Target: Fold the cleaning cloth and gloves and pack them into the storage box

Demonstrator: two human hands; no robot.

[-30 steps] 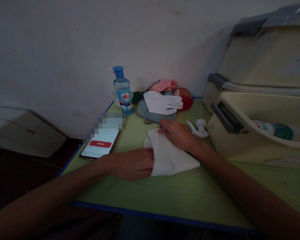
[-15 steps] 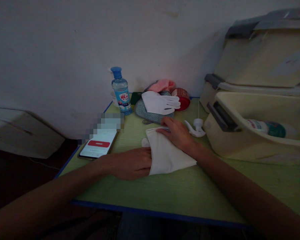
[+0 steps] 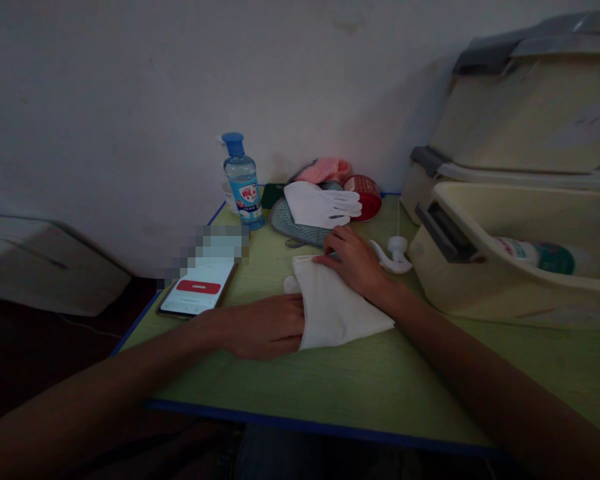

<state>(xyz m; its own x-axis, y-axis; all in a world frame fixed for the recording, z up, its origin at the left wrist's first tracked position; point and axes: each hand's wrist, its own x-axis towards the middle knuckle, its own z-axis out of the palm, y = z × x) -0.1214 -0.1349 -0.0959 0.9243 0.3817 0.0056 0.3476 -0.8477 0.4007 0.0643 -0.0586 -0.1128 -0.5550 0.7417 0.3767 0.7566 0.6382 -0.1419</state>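
Observation:
A white glove [image 3: 345, 307] lies on the green tabletop, its wide cuff folded over into a broad flap. From the left, my left hand [image 3: 270, 327] reaches into the fold; its fingers are hidden under the fabric, so their pose does not show. A small rounded white fingertip of the glove [image 3: 291, 285] pokes out just above that hand. My right hand [image 3: 355, 263] pinches the glove's upper edge between thumb and fingers. Behind it, a second white glove [image 3: 317, 205] rests flat on a grey-blue mesh cloth [image 3: 283, 223].
A phone [image 3: 200, 283] with a lit screen lies left of my hands. Behind stand a blue-capped bottle [image 3: 245, 190], a pink cloth [image 3: 333, 170] and a red round container [image 3: 369, 198]. At right are a white pump head [image 3: 396, 253] and a cream bin [image 3: 460, 287] holding a bottle [image 3: 545, 257].
My right hand has risen very slightly at the glove's upper edge, its fingers a little more lifted. My left hand stays in the fold; the other things have not moved.

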